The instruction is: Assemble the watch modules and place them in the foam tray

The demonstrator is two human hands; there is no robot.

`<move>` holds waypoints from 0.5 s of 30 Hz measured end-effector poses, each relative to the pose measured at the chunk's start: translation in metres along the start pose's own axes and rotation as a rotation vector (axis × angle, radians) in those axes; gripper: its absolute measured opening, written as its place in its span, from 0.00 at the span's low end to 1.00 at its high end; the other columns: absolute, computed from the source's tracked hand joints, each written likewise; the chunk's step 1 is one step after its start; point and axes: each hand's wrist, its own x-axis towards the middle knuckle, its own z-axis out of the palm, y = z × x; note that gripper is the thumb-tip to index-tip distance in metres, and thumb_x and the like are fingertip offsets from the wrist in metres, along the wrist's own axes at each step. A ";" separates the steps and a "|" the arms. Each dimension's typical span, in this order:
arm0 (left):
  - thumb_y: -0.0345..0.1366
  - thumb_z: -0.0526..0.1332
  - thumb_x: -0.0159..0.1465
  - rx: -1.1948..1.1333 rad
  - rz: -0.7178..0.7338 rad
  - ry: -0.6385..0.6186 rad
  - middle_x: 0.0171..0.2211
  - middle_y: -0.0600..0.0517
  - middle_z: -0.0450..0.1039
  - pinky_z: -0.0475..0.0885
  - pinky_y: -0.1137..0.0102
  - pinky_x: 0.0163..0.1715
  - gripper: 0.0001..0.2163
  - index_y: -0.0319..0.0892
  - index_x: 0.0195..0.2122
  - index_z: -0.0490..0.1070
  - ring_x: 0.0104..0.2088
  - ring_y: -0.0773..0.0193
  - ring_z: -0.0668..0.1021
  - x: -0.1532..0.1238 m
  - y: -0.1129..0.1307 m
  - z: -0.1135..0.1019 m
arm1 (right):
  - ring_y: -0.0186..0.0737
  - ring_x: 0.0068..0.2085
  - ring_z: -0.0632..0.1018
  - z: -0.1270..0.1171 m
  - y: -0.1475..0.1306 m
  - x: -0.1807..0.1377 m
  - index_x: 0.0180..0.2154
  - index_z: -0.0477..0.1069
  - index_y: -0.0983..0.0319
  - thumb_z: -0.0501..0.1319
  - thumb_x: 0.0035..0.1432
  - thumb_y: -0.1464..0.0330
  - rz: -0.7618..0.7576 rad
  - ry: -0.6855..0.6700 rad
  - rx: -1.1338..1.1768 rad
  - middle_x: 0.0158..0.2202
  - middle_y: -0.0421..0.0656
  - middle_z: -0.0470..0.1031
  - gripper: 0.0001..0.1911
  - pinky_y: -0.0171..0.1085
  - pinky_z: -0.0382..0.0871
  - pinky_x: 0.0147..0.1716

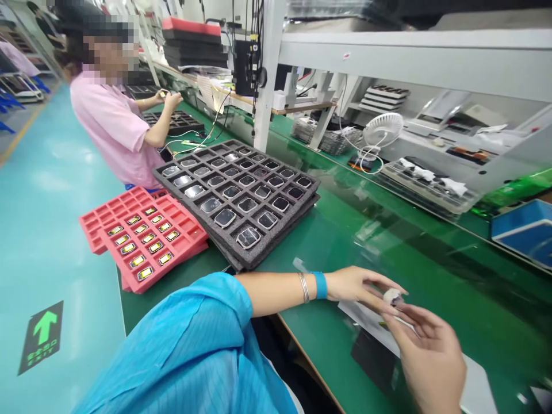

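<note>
My left hand [360,286], with a blue wristband and a silver bangle on its wrist, reaches across the green bench and pinches a small pale part [392,296] at its fingertips. My right hand [431,356] comes up from below, and its fingers touch the same part from the other side. Both hands hover over a white sheet [366,319] on the bench. A dark foam tray [241,192] with several glossy square parts in its pockets lies to the left of my hands.
A red tray [144,236] of small gold-edged parts overhangs the bench edge at left. A co-worker in pink [116,126] works further along the bench. A small white fan [382,131], stacked trays and a blue bin [524,230] stand behind the green belt [388,218].
</note>
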 end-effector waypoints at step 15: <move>0.35 0.79 0.31 0.037 -0.011 0.055 0.38 0.51 0.74 0.71 0.58 0.50 0.35 0.40 0.45 0.76 0.45 0.57 0.76 -0.004 -0.013 -0.005 | 0.54 0.47 0.79 -0.005 0.007 0.000 0.31 0.77 0.59 0.61 0.50 0.51 -0.192 -0.050 -0.447 0.42 0.46 0.81 0.18 0.51 0.70 0.52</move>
